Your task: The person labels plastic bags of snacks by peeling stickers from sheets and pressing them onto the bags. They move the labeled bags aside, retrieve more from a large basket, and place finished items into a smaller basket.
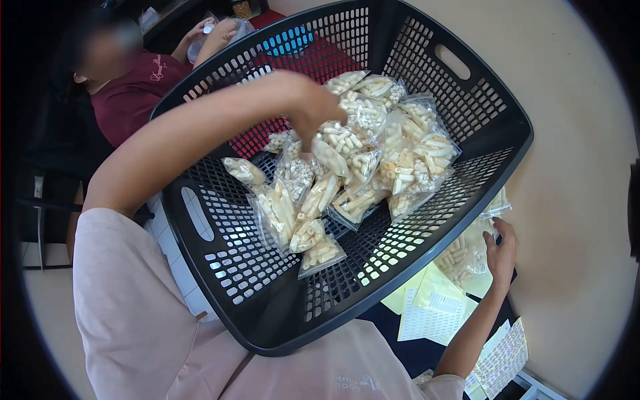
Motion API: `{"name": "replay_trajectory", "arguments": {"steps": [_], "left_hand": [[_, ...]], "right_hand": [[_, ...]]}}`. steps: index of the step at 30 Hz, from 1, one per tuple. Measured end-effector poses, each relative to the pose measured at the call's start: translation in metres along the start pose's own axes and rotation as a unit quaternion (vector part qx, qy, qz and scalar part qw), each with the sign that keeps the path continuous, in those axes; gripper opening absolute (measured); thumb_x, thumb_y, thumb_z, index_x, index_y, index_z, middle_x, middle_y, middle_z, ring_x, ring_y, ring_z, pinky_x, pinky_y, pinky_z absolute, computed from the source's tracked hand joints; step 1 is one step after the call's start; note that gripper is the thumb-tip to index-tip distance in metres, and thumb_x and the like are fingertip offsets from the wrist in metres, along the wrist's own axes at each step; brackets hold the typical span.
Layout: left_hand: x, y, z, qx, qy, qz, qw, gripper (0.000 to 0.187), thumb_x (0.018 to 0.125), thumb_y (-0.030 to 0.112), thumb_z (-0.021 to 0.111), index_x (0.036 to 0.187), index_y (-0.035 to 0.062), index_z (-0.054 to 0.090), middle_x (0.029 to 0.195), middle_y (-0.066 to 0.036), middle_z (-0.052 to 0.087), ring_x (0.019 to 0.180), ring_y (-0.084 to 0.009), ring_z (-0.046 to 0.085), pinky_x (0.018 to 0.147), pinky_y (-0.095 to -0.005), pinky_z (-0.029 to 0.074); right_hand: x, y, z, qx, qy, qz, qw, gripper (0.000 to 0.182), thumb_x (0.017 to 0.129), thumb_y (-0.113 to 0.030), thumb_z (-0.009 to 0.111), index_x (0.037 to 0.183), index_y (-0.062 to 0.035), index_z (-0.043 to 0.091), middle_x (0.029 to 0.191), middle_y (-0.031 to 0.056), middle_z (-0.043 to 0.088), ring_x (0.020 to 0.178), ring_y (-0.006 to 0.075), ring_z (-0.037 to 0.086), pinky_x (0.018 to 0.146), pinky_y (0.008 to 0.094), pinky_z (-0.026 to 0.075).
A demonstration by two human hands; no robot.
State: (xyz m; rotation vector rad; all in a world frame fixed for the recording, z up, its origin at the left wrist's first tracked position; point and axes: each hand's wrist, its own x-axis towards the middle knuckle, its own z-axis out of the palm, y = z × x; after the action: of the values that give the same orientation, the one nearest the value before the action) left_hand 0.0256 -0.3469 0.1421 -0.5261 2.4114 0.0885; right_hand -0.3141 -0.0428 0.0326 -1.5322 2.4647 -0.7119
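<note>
Over the large black basket [287, 333], my left hand [313, 110] reaches down among the clear bags of pale, stick-shaped pieces. Its fingers are closed on a small bag [330, 159], though motion blurs the hand. Many similar bags [427, 157] are heaped in the basket, mostly toward its far right part. My right hand [501, 252] is outside the basket, at the right, with thumb and fingers apart. It rests beside a clear bag of pale pieces [457, 263], near the edge of another bag [497, 205] partly hidden by the basket's rim.
Printed label sheets [433, 307] lie on a dark surface under the basket's right side, with more sheets [500, 360] lower down. A co-worker in a maroon shirt [143, 90] sits at the upper left, handling a clear bag. A beige wall [573, 167] stands right.
</note>
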Motion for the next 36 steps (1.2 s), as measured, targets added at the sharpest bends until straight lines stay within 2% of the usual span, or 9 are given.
{"name": "replay_trajectory", "arguments": {"steps": [5,11,15,21,23,25,27,30,36], "left_hand": [[0.036,-0.042,0.056,0.022,0.053,0.040,0.998,0.022,0.077,0.013,0.066,0.095,0.0017,0.064,0.091,-0.016,0.062,0.085,-0.0294,0.062,0.076,-0.0413,0.049],[-0.024,-0.016,-0.057,-0.142,0.287,0.196,0.927,0.014,0.083,0.014,0.063,0.083,-0.0006,0.062,0.072,-0.010,0.059,0.070,-0.0191,0.060,0.064,-0.0352,0.047],[-0.042,0.050,-0.118,-0.126,0.437,0.363,0.813,0.025,0.090,0.024,0.058,0.089,-0.0001,0.065,0.070,-0.010,0.060,0.065,-0.0164,0.056,0.061,-0.0318,0.045],[-0.041,0.128,-0.141,-0.265,0.487,0.458,0.695,0.039,0.089,0.034,0.057,0.109,0.0018,0.067,0.091,-0.020,0.069,0.081,-0.0264,0.066,0.074,-0.0354,0.051],[-0.017,0.119,-0.128,-0.391,0.534,0.306,0.685,0.041,0.088,0.037,0.058,0.105,0.0011,0.068,0.088,-0.019,0.069,0.081,-0.0279,0.068,0.075,-0.0364,0.052],[0.018,0.087,-0.091,-0.266,0.510,0.212,0.790,0.029,0.089,0.028,0.063,0.106,0.0045,0.060,0.055,-0.011,0.054,0.051,-0.0122,0.054,0.051,-0.0282,0.044],[0.033,0.072,-0.040,-0.225,0.228,0.114,0.940,0.058,0.084,0.025,0.067,0.132,0.0126,0.037,0.096,-0.020,0.065,0.087,-0.0307,0.066,0.074,-0.0429,0.053],[0.038,0.087,0.023,-0.167,0.090,-0.007,0.982,0.091,0.081,0.035,0.071,0.149,0.0207,0.013,0.103,-0.024,0.060,0.090,-0.0333,0.064,0.074,-0.0433,0.053],[0.074,0.096,0.066,-0.110,0.222,-0.008,0.969,0.097,0.078,0.028,0.074,0.149,0.0145,0.009,0.105,-0.028,0.056,0.078,-0.0361,0.064,0.063,-0.0427,0.053]], "right_hand": [[-0.006,-0.035,-0.024,0.021,0.004,0.048,0.999,0.032,0.077,0.000,0.067,0.109,0.0003,0.060,0.111,0.0130,0.060,0.102,0.0272,0.059,0.088,0.0356,0.046],[-0.013,-0.064,-0.072,0.220,0.137,-0.004,0.966,0.028,0.085,-0.002,0.063,0.112,0.0018,0.060,0.118,0.0133,0.060,0.111,0.0231,0.057,0.098,0.0358,0.043],[0.000,-0.148,-0.100,0.253,0.190,-0.299,0.900,0.056,0.079,-0.004,0.070,0.129,0.0064,0.047,0.131,0.0220,0.051,0.121,0.0301,0.051,0.103,0.0370,0.039],[-0.023,-0.160,-0.110,0.261,0.152,-0.120,0.946,0.052,0.075,0.000,0.074,0.122,0.0046,0.053,0.115,0.0177,0.061,0.107,0.0225,0.059,0.094,0.0327,0.045],[-0.027,-0.140,-0.113,0.281,0.159,-0.069,0.944,0.037,0.079,-0.001,0.071,0.113,0.0036,0.059,0.102,0.0125,0.067,0.094,0.0169,0.063,0.086,0.0286,0.048],[-0.040,-0.111,-0.114,0.268,0.225,-0.060,0.935,0.026,0.085,-0.006,0.067,0.109,0.0035,0.061,0.100,0.0107,0.067,0.092,0.0147,0.062,0.086,0.0272,0.047],[-0.053,-0.074,-0.113,0.314,0.261,-0.017,0.913,0.025,0.087,-0.008,0.066,0.108,0.0038,0.061,0.101,0.0111,0.067,0.093,0.0147,0.062,0.086,0.0273,0.046],[-0.069,-0.028,-0.100,0.359,0.287,0.067,0.886,0.024,0.089,-0.009,0.064,0.107,0.0044,0.061,0.103,0.0118,0.066,0.095,0.0149,0.061,0.087,0.0273,0.045],[-0.077,-0.015,-0.056,0.407,0.257,0.107,0.870,0.021,0.088,-0.009,0.065,0.103,0.0037,0.061,0.098,0.0107,0.065,0.088,0.0122,0.060,0.081,0.0249,0.045]]}}
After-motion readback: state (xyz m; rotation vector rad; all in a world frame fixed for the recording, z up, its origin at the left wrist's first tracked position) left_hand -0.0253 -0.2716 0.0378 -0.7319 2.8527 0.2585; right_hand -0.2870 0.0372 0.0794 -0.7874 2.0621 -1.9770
